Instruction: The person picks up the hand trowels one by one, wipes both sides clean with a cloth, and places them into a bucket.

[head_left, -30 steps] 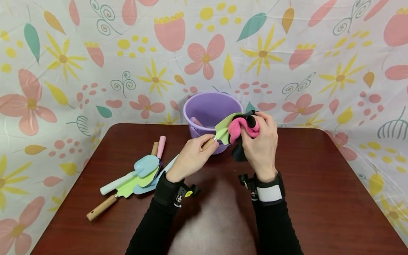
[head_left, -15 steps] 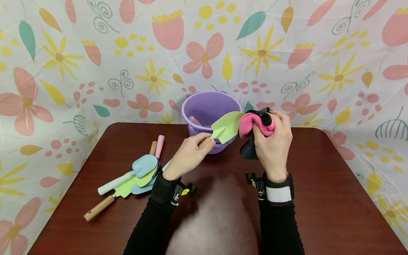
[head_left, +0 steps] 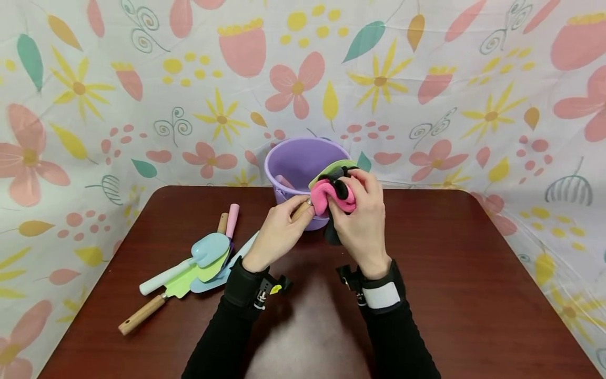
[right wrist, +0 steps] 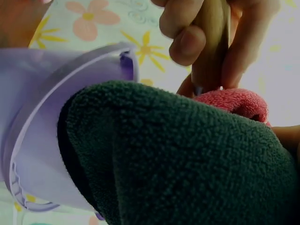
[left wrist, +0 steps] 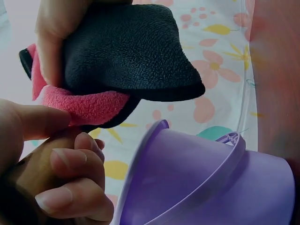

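Observation:
My left hand (head_left: 279, 229) grips the wooden handle (left wrist: 42, 164) of a small garden trowel, fingers curled round it. The trowel's light green blade (head_left: 326, 171) is mostly hidden behind a pink and dark cloth (head_left: 326, 197). My right hand (head_left: 362, 221) holds that bunched cloth against the blade, close to the left fingers. In the left wrist view the cloth's dark side hangs loose over its pink side. Both hands are in front of a purple bucket (head_left: 303, 163), with a pinkish handle (head_left: 284, 181) inside it.
On the left of the brown table (head_left: 450, 295) lies a pile of garden tools: a light blue trowel (head_left: 210, 250), a green tool with a wooden handle (head_left: 142, 314), and a pink handle (head_left: 232, 221). A flower-patterned cloth (head_left: 402, 105) hangs behind the table.
The right hand first drew the cloth rightward, baring the green blade, then came back left over it to the handle end. The left hand keeps its grip on the trowel.

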Demonstrator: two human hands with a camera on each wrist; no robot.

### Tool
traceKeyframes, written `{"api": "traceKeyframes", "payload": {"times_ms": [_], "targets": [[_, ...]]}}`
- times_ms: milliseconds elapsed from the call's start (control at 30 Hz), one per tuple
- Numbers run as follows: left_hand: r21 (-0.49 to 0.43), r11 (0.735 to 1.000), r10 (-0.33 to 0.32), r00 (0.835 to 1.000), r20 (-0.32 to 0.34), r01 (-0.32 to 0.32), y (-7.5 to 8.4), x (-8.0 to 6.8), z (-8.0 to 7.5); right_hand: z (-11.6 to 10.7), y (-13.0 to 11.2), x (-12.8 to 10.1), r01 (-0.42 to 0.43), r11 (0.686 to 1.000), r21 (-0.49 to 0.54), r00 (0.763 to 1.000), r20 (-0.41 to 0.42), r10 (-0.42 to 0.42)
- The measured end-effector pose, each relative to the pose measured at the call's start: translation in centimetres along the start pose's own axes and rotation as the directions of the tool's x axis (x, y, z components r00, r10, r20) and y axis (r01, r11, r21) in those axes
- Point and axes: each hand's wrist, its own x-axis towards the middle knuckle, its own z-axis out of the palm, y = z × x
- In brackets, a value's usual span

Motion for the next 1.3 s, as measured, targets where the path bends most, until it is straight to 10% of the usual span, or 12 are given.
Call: {"api": "traceKeyframes", "payload": {"times_ms": [1300], "targets": [[0.063,0.998,-0.012,0.999,0.043,0.009,0.3,-0.1,1.0,-0.4,1.9,0.3,-0.058,0.998,-0.033,0.998,-0.014,0.058]]}}
